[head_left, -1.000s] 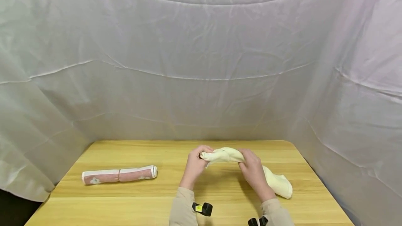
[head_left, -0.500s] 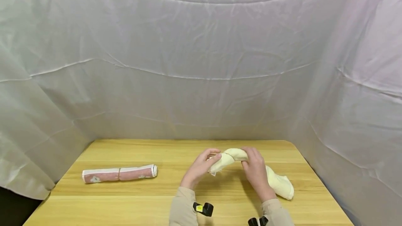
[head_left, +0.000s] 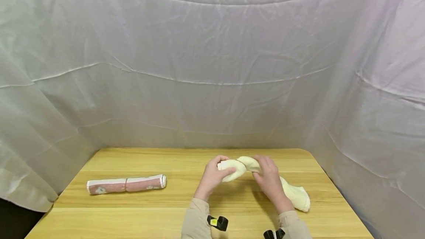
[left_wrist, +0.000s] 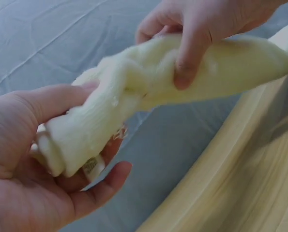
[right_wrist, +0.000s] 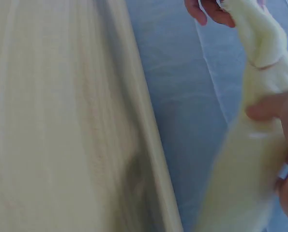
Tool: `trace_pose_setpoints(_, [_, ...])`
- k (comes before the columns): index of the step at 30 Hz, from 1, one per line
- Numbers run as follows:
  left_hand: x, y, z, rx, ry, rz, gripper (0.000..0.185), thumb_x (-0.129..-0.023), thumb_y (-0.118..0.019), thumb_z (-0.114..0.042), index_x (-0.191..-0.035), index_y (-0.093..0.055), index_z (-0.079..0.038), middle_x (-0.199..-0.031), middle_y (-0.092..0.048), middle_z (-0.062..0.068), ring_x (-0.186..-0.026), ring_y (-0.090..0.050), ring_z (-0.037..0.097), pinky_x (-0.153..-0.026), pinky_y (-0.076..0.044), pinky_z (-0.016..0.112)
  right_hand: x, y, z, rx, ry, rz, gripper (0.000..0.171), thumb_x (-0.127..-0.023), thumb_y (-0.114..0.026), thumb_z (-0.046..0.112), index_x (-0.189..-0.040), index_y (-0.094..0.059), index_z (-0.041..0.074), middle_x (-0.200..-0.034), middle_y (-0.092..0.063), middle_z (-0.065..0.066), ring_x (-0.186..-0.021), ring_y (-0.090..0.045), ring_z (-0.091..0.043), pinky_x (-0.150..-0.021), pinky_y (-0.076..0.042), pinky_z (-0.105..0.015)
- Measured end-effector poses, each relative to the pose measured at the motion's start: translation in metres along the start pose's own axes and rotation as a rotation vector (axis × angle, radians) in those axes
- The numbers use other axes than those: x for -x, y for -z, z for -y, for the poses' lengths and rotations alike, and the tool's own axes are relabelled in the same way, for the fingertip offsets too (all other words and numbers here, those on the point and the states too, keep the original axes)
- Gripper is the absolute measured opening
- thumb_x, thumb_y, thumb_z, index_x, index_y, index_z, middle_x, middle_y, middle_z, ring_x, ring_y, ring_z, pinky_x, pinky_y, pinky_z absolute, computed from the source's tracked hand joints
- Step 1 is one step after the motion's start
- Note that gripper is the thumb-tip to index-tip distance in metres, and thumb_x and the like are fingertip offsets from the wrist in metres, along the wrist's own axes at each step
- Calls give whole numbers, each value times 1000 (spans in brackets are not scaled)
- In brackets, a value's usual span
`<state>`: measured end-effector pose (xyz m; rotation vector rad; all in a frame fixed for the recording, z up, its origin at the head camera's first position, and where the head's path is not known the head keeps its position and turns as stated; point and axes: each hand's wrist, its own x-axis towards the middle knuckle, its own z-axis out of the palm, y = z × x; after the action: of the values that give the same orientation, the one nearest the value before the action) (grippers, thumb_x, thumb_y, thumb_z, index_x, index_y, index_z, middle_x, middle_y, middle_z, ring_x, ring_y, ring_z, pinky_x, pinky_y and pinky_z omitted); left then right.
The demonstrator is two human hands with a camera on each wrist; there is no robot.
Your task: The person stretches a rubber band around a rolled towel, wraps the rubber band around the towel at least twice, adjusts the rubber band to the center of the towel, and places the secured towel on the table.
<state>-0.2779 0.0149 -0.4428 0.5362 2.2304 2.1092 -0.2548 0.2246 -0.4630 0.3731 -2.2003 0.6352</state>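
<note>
A rolled pale yellow towel is held up over the table, bent and twisted between both hands. A thin brownish band circles it at a pinched-in spot between the hands. My left hand grips the towel's left end, thumb on top and fingers beneath; a small white label pokes out there. Farther along, my right hand holds the roll around its middle, with the thumb pressed on its near side. Beyond the right hand, the towel's other end droops toward the table's right side.
A pink and white rolled towel with a flower pattern and a band round its middle lies on the left of the wooden table. Grey curtains hang behind the table and at both sides.
My left hand has shifted its grip on the towel's left end, its fingers loosening and then closing round it, and that end has turned over. The right hand has barely moved.
</note>
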Motion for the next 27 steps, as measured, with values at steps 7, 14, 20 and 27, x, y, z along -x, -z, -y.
trace_pose_setpoints(7, [0, -5, -2, -84, -43, -26, 28, -76, -81, -14, -98, -66, -7, -93, -64, 10, -77, -55, 11, -64, -48, 22, -7, 6, 12, -252, 31, 44, 38, -79, -76, 3, -114, -65, 8, -113, -64, -6, -109, -54, -21, -97, -39, -24])
trace_pose_setpoints(14, [1, -9, -7, -102, -101, 24, 25, -78, -80, -13, -99, -66, -8, -98, -67, 13, -79, -55, 11, -65, -48, 21, -13, 4, 26, -210, 37, -54, 14, -79, -75, 0, -88, -70, 9, -95, -66, -5, -94, -56, -20, -86, -43, -27])
trace_pose_setpoints(20, [1, -9, -6, -149, -98, 18, 20, -81, -77, -11, -97, -65, -9, -97, -67, 11, -77, -55, 10, -66, -49, 22, -9, 1, 31, -90, 86, -47, 14, -76, -79, 2, -82, -70, 10, -90, -65, -4, -90, -57, -23, -80, -46, -38])
trace_pose_setpoints(27, [1, -15, -6, -179, -99, 22, 18, -83, -75, -12, -96, -63, -10, -96, -67, 9, -75, -56, 9, -64, -50, 22, -9, 2, 32, 2, 128, -63, 9, -75, -71, 0, -80, -67, 6, -86, -65, -7, -89, -60, -27, -81, -51, -39])
